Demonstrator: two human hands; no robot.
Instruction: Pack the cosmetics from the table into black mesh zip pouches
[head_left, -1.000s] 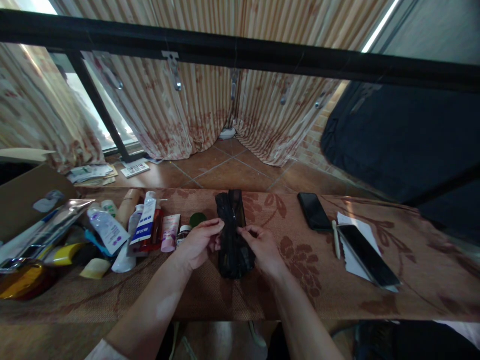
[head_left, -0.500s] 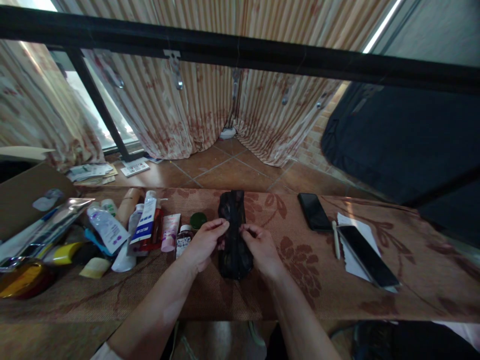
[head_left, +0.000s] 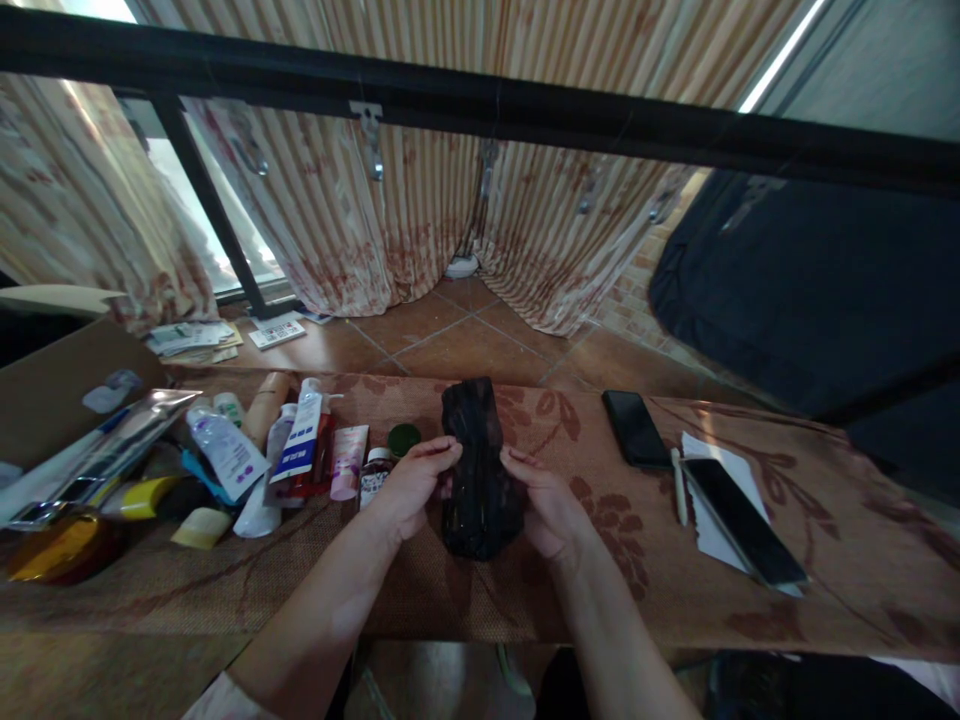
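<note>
A black, slightly see-through pouch (head_left: pixel 480 480) lies lengthwise on the cloth-covered table in front of me. My left hand (head_left: pixel 420 485) pinches its left edge between thumb and fingers. On the other side, my right hand (head_left: pixel 546 495) grips the right edge with thumb and fingertips. A dark lengthwise band, perhaps a zip, runs along its top; what is inside cannot be made out. Just beyond my left hand are a small jar with a patterned label (head_left: pixel 375 475) and a round green lid (head_left: pixel 403 439).
Left of my hands lie a pink tube (head_left: pixel 349 462), a blue-and-white tube (head_left: pixel 298 440), several other bottles and an open cardboard box (head_left: pixel 67 390). To the right are a black phone (head_left: pixel 634 428), a white pen (head_left: pixel 679 487) and another phone (head_left: pixel 746 520) on paper.
The pouch has widened between my hands, its right side spread outward. My right hand has shifted to the right, while my left keeps its hold. The view has swung slightly left.
</note>
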